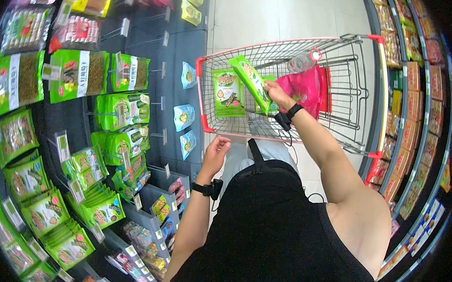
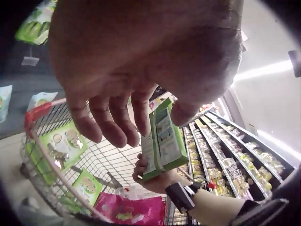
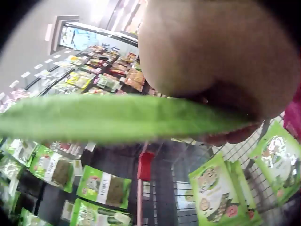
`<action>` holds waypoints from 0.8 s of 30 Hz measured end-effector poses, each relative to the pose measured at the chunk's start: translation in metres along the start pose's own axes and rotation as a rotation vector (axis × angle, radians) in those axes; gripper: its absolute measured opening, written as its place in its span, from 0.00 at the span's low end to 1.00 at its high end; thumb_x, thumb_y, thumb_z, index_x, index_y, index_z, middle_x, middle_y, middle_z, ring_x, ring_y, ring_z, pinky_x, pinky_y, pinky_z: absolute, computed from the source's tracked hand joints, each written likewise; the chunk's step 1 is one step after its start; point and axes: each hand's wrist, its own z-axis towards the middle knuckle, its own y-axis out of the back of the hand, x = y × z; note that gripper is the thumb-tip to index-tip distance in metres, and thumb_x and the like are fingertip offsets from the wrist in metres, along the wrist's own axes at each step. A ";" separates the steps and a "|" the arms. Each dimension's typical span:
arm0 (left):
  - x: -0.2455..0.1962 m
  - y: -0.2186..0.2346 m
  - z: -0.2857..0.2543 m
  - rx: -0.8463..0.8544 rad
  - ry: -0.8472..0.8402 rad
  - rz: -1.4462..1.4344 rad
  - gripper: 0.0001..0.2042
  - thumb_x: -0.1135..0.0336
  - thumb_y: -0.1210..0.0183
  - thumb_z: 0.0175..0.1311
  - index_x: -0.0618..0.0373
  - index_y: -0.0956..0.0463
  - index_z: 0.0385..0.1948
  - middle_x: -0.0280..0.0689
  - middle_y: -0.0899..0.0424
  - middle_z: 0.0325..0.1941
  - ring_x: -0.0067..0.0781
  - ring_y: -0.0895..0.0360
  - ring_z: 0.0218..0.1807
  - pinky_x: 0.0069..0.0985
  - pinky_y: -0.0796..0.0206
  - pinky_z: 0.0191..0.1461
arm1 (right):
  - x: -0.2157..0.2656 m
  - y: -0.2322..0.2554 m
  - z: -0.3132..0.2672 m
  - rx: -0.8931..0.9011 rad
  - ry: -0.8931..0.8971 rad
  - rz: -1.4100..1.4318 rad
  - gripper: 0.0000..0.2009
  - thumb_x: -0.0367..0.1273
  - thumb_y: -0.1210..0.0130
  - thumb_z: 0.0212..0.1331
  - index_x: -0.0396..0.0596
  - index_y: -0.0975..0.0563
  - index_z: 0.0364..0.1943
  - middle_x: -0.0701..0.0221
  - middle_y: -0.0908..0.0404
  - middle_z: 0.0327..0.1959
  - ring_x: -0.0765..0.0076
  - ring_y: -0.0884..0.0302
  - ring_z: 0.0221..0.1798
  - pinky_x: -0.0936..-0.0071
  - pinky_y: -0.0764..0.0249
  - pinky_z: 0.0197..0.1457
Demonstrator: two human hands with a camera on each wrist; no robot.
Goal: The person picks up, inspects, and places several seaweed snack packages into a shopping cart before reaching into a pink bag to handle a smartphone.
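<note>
Right hand (image 1: 280, 96): your fingers grip a flat, rectangular, glossy green-and-white plastic packet (image 1: 250, 82) near its right edge.
Held packet: raised over the basket, tilted, reaching forward and left from your right hand; its long axis slants from far left to near right.
Left hand (image 1: 217, 153): it grasps nothing, fingers loosely bent, just beside the basket's near-left corner and apart from the packet; your right is the nearer hand.
Cart: a grey wire shopping cart (image 1: 204, 124) with red plastic corners.
Basket contents: flat green printed packets (image 1: 229, 96) leftward; a shiny magenta bag (image 1: 305, 91) rightward.
Left side: dark shelving (image 1: 183, 43) bearing more green packs (image 1: 108, 210).
</note>
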 end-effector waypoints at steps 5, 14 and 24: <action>-0.052 0.019 -0.001 -0.008 -0.164 0.302 0.16 0.60 0.35 0.68 0.61 0.23 0.50 0.40 0.17 0.42 0.32 0.19 0.44 0.29 0.27 0.48 | 0.050 -0.064 -0.020 0.532 -0.076 0.568 0.21 0.47 0.51 0.76 0.45 0.23 0.58 0.69 0.18 0.42 0.75 0.25 0.39 0.75 0.28 0.42; -0.082 0.053 -0.033 -0.487 -0.516 0.108 0.23 0.64 0.34 0.67 0.63 0.29 0.60 0.41 0.19 0.51 0.29 0.21 0.50 0.30 0.26 0.51 | 0.184 -0.219 -0.149 1.163 -0.560 0.957 0.50 0.76 0.65 0.60 0.36 0.25 0.52 0.57 0.24 0.33 0.61 0.33 0.30 0.68 0.38 0.37; -0.100 0.067 -0.106 -0.658 -0.507 -0.067 0.17 0.70 0.31 0.61 0.63 0.21 0.50 0.38 0.15 0.45 0.29 0.20 0.46 0.28 0.26 0.48 | 0.196 -0.276 -0.177 1.438 -0.630 0.743 0.51 0.78 0.67 0.57 0.36 0.26 0.48 0.59 0.27 0.30 0.61 0.35 0.29 0.68 0.39 0.36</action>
